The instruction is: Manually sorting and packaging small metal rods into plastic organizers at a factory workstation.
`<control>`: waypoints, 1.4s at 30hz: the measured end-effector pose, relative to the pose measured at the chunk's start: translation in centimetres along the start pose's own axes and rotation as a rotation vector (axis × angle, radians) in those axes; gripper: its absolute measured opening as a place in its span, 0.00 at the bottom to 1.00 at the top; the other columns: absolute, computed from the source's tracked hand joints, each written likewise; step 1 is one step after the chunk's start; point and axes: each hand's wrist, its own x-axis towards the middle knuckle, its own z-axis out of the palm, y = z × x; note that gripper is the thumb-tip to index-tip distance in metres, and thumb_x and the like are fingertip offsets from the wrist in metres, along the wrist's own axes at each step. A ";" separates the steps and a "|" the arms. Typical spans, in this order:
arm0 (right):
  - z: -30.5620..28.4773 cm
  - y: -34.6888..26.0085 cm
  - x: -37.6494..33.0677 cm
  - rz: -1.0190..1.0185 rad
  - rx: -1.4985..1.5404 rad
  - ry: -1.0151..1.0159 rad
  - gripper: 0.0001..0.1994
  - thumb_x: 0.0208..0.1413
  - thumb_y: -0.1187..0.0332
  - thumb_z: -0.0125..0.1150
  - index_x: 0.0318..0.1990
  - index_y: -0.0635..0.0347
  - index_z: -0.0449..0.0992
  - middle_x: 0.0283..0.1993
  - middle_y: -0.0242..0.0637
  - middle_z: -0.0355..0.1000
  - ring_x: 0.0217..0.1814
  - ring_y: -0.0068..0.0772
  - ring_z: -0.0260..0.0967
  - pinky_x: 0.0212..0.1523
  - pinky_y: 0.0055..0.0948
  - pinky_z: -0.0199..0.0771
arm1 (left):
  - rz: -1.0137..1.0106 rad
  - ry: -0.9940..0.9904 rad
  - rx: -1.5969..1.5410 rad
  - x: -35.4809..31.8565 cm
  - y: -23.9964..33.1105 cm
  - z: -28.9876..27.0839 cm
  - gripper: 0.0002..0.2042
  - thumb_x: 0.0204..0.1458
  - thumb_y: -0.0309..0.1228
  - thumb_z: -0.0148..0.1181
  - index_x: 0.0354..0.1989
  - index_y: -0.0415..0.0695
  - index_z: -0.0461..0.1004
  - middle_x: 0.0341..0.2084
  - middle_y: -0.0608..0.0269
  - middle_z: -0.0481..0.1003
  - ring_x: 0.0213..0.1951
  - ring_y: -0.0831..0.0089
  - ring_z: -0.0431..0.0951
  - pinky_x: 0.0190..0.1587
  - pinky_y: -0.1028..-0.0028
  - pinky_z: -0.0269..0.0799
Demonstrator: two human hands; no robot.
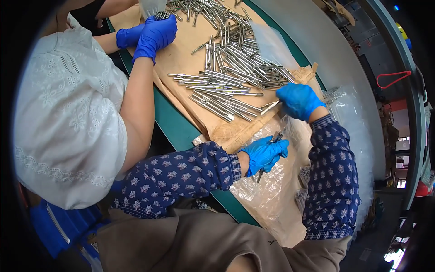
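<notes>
Slim, shiny metal rods [240,61], straight and silvery.

Counting two light-blue-gloved hands right of centre: one left hand [263,156] and one right hand [299,100]. Counting two patterned sleeves, one at lower centre [181,174], one at lower right [333,181]. Adding one white-topped co-worker [68,113] at the left, with two dark-blue-gloved hands [158,36] at upper left. Tallying several dozen metal rods [235,59] from the centre to the top, overlapping too much for an exact figure; finding at least one more in the left hand, the exact number being hidden. Including one green-edged table [170,120], at least two clear plastic sheets, one at upper centre [272,43], one at the right [355,136], and one red loop [408,73] at upper right.
</notes>
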 end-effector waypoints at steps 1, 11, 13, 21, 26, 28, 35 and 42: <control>0.3 0.6 -0.4 0.050 -0.024 0.033 0.08 0.41 0.67 0.57 0.33 0.52 0.72 0.30 0.42 0.72 0.33 0.48 0.71 0.33 0.41 0.72 | -0.008 -0.002 0.007 -0.1 0.0 0.1 0.18 0.55 0.47 0.51 0.29 0.42 0.68 0.11 0.68 0.60 0.12 0.79 0.56 0.15 0.77 0.53; 0.8 -3.9 3.7 0.099 0.266 0.067 0.10 0.49 0.62 0.54 0.38 0.52 0.71 0.32 0.44 0.73 0.35 0.51 0.71 0.34 0.44 0.70 | -0.045 0.038 0.037 0.1 0.2 0.3 0.18 0.55 0.47 0.52 0.29 0.42 0.69 0.10 0.68 0.60 0.11 0.79 0.56 0.14 0.77 0.53; 0.6 -3.7 3.8 0.076 0.288 0.064 0.10 0.50 0.62 0.53 0.39 0.51 0.71 0.33 0.45 0.73 0.35 0.52 0.71 0.34 0.45 0.70 | -0.039 0.071 0.052 0.1 0.4 0.3 0.18 0.54 0.47 0.53 0.29 0.42 0.69 0.10 0.68 0.60 0.11 0.79 0.56 0.14 0.77 0.53; 1.9 -4.5 3.4 -0.052 0.307 0.309 0.13 0.53 0.59 0.53 0.45 0.48 0.68 0.32 0.44 0.70 0.34 0.50 0.70 0.34 0.44 0.70 | -0.066 0.023 -0.003 0.0 0.3 0.3 0.17 0.54 0.46 0.54 0.29 0.42 0.70 0.09 0.69 0.59 0.11 0.80 0.55 0.14 0.77 0.51; -0.2 -5.9 5.1 -0.062 0.317 0.169 0.13 0.54 0.59 0.53 0.46 0.48 0.68 0.33 0.43 0.71 0.34 0.49 0.70 0.34 0.41 0.70 | -0.055 0.028 0.032 -0.1 0.5 0.3 0.17 0.54 0.45 0.54 0.29 0.41 0.70 0.09 0.69 0.59 0.11 0.80 0.55 0.14 0.77 0.51; -0.8 -5.8 5.9 -0.010 0.328 -0.046 0.14 0.54 0.63 0.48 0.48 0.49 0.67 0.38 0.46 0.73 0.38 0.49 0.72 0.37 0.43 0.71 | -0.061 0.020 0.025 0.2 0.4 0.2 0.17 0.54 0.45 0.54 0.29 0.41 0.70 0.09 0.69 0.59 0.11 0.79 0.55 0.14 0.77 0.51; -1.9 -5.4 6.8 -0.004 0.225 -0.149 0.14 0.51 0.63 0.51 0.43 0.58 0.71 0.38 0.46 0.74 0.40 0.49 0.72 0.39 0.40 0.73 | -0.050 0.073 -0.106 0.5 0.4 0.0 0.14 0.55 0.41 0.53 0.25 0.42 0.70 0.08 0.71 0.57 0.10 0.81 0.52 0.14 0.77 0.48; -2.4 -5.0 4.7 0.010 0.236 -0.200 0.15 0.49 0.58 0.56 0.42 0.55 0.72 0.39 0.45 0.73 0.42 0.49 0.71 0.40 0.42 0.71 | -0.054 0.054 -0.115 0.3 0.4 0.1 0.15 0.55 0.42 0.54 0.26 0.42 0.70 0.08 0.70 0.57 0.10 0.80 0.53 0.14 0.77 0.48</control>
